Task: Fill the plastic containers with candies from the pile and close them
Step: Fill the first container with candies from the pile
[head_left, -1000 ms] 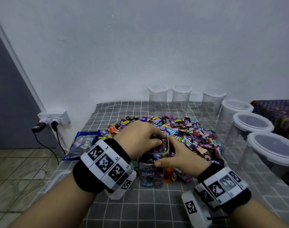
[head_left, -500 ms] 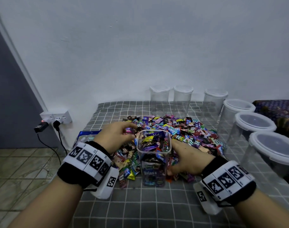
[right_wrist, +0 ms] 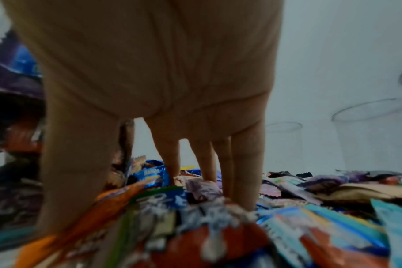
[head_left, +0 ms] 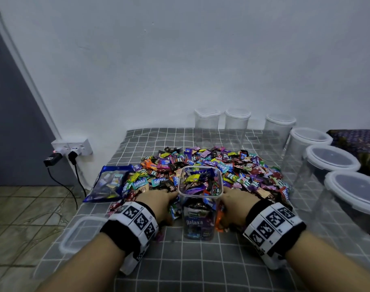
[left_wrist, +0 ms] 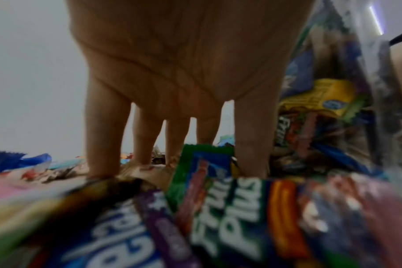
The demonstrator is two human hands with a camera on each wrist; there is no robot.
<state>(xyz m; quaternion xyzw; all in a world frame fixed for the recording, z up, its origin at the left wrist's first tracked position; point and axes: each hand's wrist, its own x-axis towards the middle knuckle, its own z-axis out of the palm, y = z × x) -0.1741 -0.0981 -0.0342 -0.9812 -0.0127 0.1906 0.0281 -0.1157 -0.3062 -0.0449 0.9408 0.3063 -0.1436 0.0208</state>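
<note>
Both hands [head_left: 158, 204] [head_left: 238, 204] now down in candy pile [head_left: 243, 171] — fingers [left_wrist: 103, 136] released; one filled container [head_left: 199, 199], six empty.

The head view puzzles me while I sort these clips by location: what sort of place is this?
Probably a room in a home, not a shop or factory. The candy pile lies on a grid-patterned bedsheet like a mattress on a tiled floor, beside a bare wall with a plugged-in wall socket.

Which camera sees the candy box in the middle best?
The head view: the whole candy container stands between both hands. The left wrist view shows only its blurred wall; the right wrist view shows only a dark blurred edge.
</note>
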